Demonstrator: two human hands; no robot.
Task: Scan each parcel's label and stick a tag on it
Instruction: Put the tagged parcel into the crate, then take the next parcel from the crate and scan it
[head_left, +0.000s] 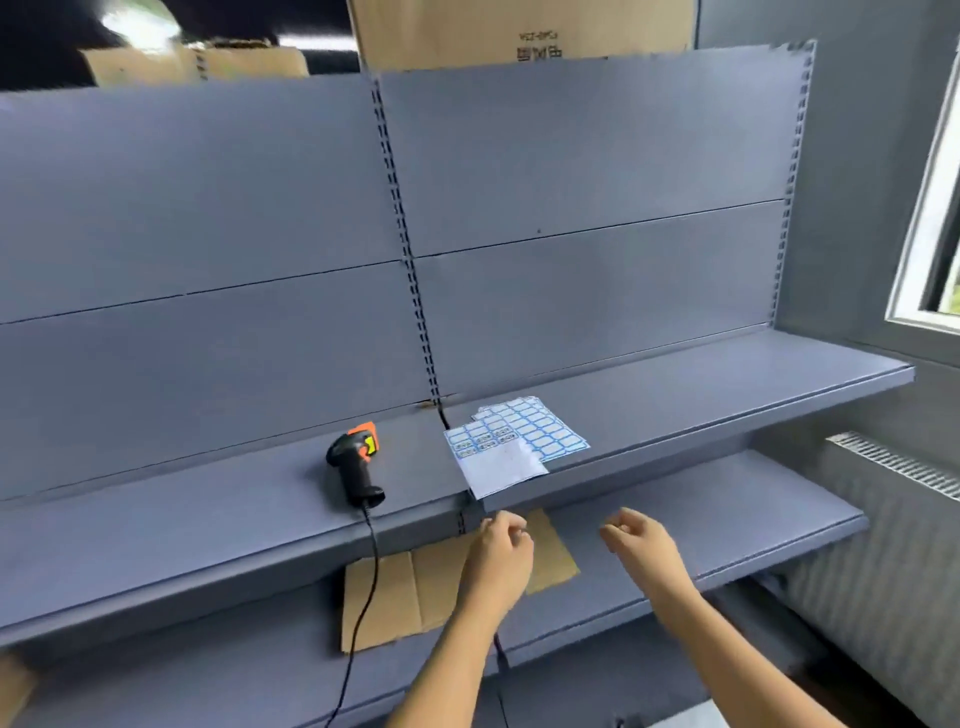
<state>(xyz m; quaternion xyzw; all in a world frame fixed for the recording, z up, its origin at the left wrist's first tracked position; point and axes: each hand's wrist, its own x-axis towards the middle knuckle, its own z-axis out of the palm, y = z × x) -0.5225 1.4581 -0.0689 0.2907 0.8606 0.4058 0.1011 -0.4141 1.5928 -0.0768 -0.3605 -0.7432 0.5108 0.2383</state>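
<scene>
Left hand (501, 543) and right hand (641, 538) hovered in front of the shelf (208, 525)
Both were loosely curled and held nothing; the scanner (357, 462) lay near the tags (519, 439)

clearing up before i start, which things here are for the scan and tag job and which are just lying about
For the job: barcode scanner, tag sheets.
Lying about: flattened cardboard on the lower shelf, cardboard box up top.

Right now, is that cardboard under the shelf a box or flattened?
Flattened: the cardboard lies spread on the lower shelf, its fold creases showing.
</scene>
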